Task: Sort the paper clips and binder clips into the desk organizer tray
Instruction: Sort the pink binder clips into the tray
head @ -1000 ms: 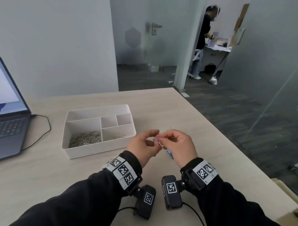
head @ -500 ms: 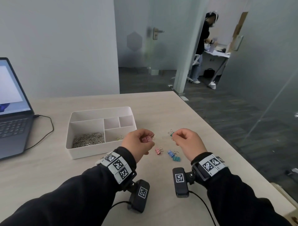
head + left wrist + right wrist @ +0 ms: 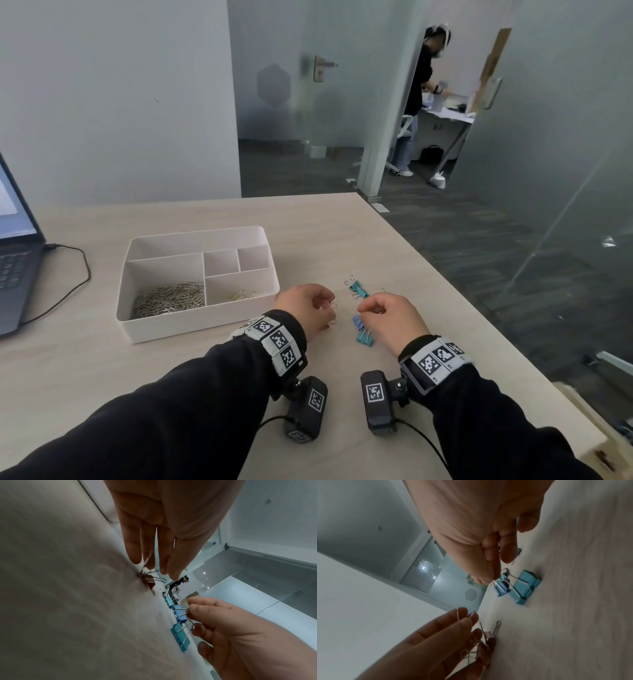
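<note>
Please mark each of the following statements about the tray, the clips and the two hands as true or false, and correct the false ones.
1. The paper clips lie in the largest compartment of the tray. True.
2. The left hand holds a blue binder clip. False: it holds a pink binder clip.
3. The right hand pinches the wire handle of a blue binder clip. True.
4. The teal binder clip lies inside the tray. False: it lies on the table.

laptop (image 3: 17,260) cut off at left edge; left hand (image 3: 305,310) hides pink clip's body.
</note>
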`<state>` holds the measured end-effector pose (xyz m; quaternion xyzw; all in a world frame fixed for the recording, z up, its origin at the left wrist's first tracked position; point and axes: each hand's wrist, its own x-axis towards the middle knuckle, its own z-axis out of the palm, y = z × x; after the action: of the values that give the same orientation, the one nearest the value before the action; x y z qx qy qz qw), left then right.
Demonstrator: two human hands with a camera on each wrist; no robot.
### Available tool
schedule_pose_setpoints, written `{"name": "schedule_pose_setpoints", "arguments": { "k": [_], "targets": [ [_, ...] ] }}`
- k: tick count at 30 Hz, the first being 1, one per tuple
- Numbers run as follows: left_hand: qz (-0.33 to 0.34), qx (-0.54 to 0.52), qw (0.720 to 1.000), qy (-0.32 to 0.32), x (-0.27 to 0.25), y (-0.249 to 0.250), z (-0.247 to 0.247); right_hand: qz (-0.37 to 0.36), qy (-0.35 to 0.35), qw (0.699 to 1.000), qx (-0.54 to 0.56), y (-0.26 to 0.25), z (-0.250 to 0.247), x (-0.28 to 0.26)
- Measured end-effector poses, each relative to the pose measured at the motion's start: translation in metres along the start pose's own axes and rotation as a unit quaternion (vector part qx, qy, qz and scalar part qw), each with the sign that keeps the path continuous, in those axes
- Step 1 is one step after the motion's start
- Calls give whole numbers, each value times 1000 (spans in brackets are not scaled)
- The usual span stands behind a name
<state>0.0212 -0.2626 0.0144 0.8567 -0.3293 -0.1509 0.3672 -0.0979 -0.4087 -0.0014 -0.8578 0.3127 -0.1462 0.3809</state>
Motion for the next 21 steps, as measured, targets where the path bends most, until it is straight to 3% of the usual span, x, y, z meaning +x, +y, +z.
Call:
{"name": "schedule_pose_setpoints", "arguments": {
  "k": [6, 10, 14, 21],
  "targets": [
    [-2, 65, 994, -89, 11, 2, 5, 1, 13, 999, 40, 0, -2, 0],
    [56, 184, 970, -147, 12, 10, 8, -4, 21, 997, 68, -3, -2, 2],
    [67, 244, 948, -191, 13, 15, 5, -15, 19, 996, 88, -9, 1, 4],
    [36, 221, 959, -176, -1, 2, -18, -46, 7, 992, 116, -29, 10, 5]
  ]
}}
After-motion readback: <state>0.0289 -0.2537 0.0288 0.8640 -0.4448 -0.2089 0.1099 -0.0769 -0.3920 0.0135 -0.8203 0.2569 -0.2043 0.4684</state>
